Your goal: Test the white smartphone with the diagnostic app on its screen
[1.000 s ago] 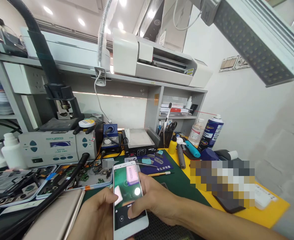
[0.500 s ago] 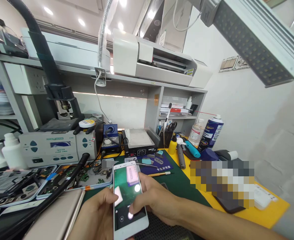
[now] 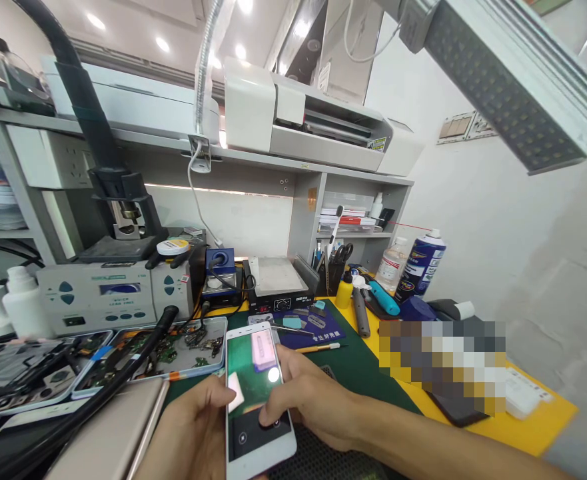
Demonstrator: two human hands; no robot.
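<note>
Between both hands I hold a white smartphone (image 3: 259,450), tilted with its lit screen towards me. A camera view with a green background and a pink shape fills the screen. My left hand (image 3: 193,420) is wrapped round the phone's left edge, thumb resting on the glass. Round the right edge is my right hand (image 3: 318,400); its thumb presses low on the screen, over the shutter button area. The fingers behind the phone are mostly hidden. Just beyond the phone lie a thin brush (image 3: 318,348) and a blue mat (image 3: 318,320) with blades.
Trays of phone parts (image 3: 193,370) and a rework station (image 3: 113,293) stand left, with a black hose (image 3: 143,353) crossing in front. A gold phone (image 3: 108,433) lies lower left. A heating plate (image 3: 278,277) is behind; a spray can (image 3: 420,267) stands right. A lamp (image 3: 503,87) hangs overhead.
My right thumb has shifted slightly and now covers the white shutter button that showed before. Both hands and the phone otherwise stay in place.
</note>
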